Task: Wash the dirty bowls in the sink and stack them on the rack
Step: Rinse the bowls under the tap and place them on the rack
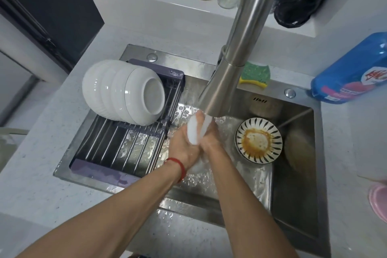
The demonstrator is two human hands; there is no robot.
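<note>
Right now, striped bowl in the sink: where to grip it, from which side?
Probably the near-left rim of the striped bowl, pinched from above. It sits upright on the sink floor with its rim exposed; brown residue pools in the centre, and the sink wall crowds its right. Both the left hand and right hand are under the faucet.

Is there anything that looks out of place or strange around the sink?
Mostly no. The white bowls lie stacked on their side on the rack, leaning rather than upright. One striped bowl in the sink holds orange residue.
</note>
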